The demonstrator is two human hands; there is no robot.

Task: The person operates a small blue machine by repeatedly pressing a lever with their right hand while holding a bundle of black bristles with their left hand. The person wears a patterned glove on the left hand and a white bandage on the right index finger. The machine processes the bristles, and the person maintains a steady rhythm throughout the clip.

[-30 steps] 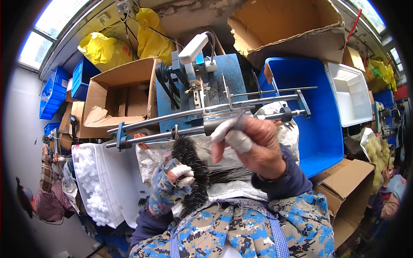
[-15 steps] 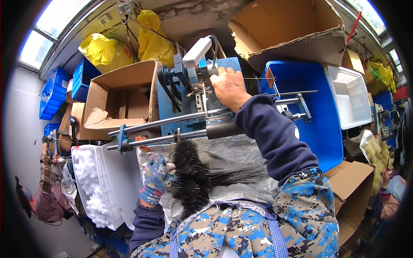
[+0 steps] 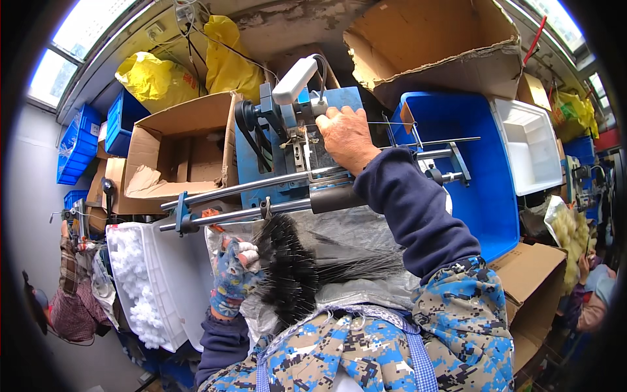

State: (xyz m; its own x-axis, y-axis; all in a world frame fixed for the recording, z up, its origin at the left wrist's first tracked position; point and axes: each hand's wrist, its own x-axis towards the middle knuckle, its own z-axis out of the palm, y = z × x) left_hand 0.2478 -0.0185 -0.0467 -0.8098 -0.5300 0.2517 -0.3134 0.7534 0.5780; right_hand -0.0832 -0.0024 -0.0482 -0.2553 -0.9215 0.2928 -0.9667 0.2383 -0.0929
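Observation:
My right hand (image 3: pixel 348 138) is bare and lies over the top of a blue bench machine (image 3: pixel 251 153), beside its small grey block (image 3: pixel 318 106). Its fingers curl down on the far side, so what they grip is hidden. My left hand (image 3: pixel 236 273), in a floral glove with pale wrapped fingertips, is closed at the left edge of a thick bunch of black bristles (image 3: pixel 287 268). Whatever it pinches is too small to make out. The bristles lie over a grey plastic sheet (image 3: pixel 353 225) in front of me, below the machine's steel rods (image 3: pixel 245 214).
White tufted pieces (image 3: pixel 136 287) fill part of a white bin (image 3: pixel 179 274) at left. A cardboard box (image 3: pixel 179 147) stands behind it. To the right are a blue tub (image 3: pixel 486 196), a white tray (image 3: pixel 532 157) and another carton (image 3: pixel 532 277). People work at both far sides.
My left hand has turned a little, its wrapped fingertips now showing more and curled inward. My right hand stays on the machine. The whole view has shifted slightly.

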